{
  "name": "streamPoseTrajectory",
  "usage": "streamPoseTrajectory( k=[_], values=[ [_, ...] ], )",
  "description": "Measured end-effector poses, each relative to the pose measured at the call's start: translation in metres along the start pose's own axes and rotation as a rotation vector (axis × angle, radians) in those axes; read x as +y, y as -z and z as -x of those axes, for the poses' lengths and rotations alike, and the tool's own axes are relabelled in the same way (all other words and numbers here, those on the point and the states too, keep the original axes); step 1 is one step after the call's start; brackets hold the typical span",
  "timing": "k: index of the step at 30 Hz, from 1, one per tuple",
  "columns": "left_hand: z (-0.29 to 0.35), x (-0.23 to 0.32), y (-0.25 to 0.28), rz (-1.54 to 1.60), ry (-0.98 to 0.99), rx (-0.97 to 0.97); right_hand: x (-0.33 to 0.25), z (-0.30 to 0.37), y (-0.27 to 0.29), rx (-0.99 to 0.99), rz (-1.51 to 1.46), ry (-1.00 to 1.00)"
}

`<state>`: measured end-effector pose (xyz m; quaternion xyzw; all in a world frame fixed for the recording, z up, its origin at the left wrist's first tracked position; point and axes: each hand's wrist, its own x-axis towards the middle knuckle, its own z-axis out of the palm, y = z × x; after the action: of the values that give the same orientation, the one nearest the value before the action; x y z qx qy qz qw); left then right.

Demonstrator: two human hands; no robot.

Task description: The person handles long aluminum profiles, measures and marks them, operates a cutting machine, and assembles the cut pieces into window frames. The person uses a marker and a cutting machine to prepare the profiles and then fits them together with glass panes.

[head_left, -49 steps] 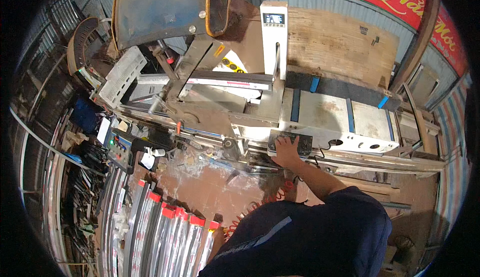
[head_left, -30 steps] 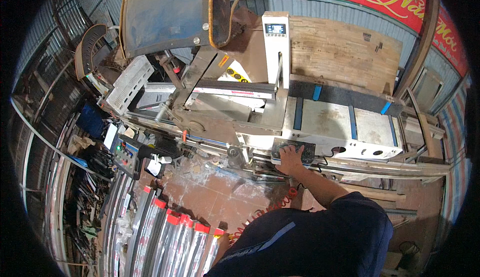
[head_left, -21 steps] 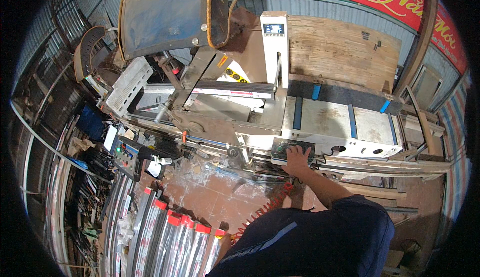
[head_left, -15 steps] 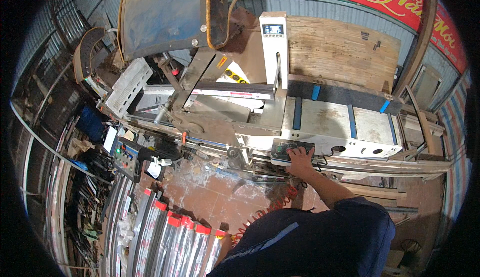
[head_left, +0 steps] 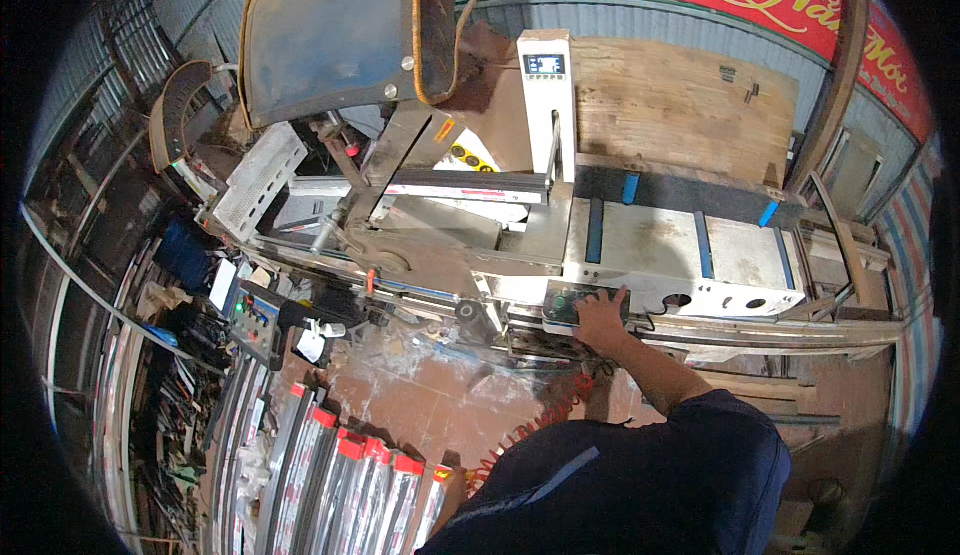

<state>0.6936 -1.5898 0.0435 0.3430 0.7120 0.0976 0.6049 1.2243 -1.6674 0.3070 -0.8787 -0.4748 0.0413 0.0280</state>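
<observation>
My right hand [head_left: 600, 321] rests on a dark control panel [head_left: 560, 307] at the front of a large saw machine, fingers apart over its right part. A green button shows left of the fingers. At the lower edge, part of my left hand [head_left: 456, 487] shows beside my dark shirt; its fingers are hidden, and whether it holds anything cannot be made out. It is nearest the red-ended bundled profiles [head_left: 375, 485] and a red coiled hose [head_left: 545, 417]. On the machine bed lies a long wrapped profile [head_left: 465, 191], apart from both hands.
A white column with a small screen [head_left: 544, 65] stands behind the bed. Left of it hangs a big dark guard [head_left: 335, 40]. A second button panel [head_left: 255, 320] sits at left above stacked profiles. White table sections with blue strips [head_left: 650, 240] extend right.
My right hand has shifted slightly right on the panel, uncovering the green button more. The view has tilted a little; the machine and profile stay as they were.
</observation>
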Motion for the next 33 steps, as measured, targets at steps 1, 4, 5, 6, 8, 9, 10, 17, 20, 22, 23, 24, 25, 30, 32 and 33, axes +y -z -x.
streamPoseTrajectory(
  k=[1, 4, 5, 6, 8, 9, 10, 17, 20, 22, 23, 24, 25, 30, 32, 33],
  values=[
    [-0.001, -0.002, 0.000, 0.002, 0.004, 0.002, 0.000, 0.000, -0.003, 0.042, 0.003, 0.010],
    [-0.004, -0.008, 0.001, -0.003, 0.004, 0.002, 0.001, -0.002, -0.011, 0.067, 0.032, 0.028],
    [-0.005, -0.009, 0.000, -0.007, -0.003, 0.002, 0.003, -0.004, -0.013, 0.043, 0.055, 0.025],
    [-0.004, -0.009, 0.001, -0.010, 0.001, 0.000, 0.004, -0.006, -0.014, 0.055, 0.051, 0.031],
    [-0.004, -0.008, 0.001, -0.017, -0.003, -0.002, 0.004, -0.008, -0.012, 0.043, 0.058, 0.035],
    [-0.004, -0.007, 0.001, -0.015, -0.001, -0.002, 0.003, -0.009, -0.010, 0.013, 0.050, 0.011],
    [-0.003, -0.005, 0.001, -0.014, -0.002, -0.001, 0.002, -0.009, -0.008, -0.016, 0.041, -0.012],
    [0.000, 0.002, -0.002, -0.007, 0.009, -0.004, -0.008, 0.004, 0.000, -0.047, -0.018, -0.069],
    [-0.002, 0.002, 0.000, -0.012, 0.016, -0.003, -0.006, 0.004, -0.005, -0.053, -0.007, -0.059],
    [-0.003, 0.002, 0.001, -0.022, 0.016, -0.006, -0.004, 0.002, -0.010, -0.047, 0.002, -0.051],
    [-0.004, 0.001, 0.000, -0.023, 0.020, -0.004, -0.003, 0.002, -0.012, -0.027, 0.014, -0.043],
    [-0.004, 0.002, 0.001, -0.022, 0.020, -0.005, -0.002, 0.002, -0.015, -0.016, 0.011, -0.040],
    [-0.005, 0.002, 0.002, -0.026, 0.022, -0.008, -0.002, 0.001, -0.017, 0.013, 0.013, -0.033],
    [-0.003, 0.005, 0.002, -0.042, 0.026, -0.013, 0.000, -0.005, -0.015, 0.008, 0.041, -0.018],
    [-0.002, 0.007, 0.002, -0.042, 0.025, -0.014, -0.001, -0.010, -0.011, -0.077, 0.100, -0.045],
    [-0.002, 0.007, 0.002, -0.041, 0.026, -0.013, -0.003, -0.010, -0.009, -0.108, 0.088, -0.061]
  ],
)
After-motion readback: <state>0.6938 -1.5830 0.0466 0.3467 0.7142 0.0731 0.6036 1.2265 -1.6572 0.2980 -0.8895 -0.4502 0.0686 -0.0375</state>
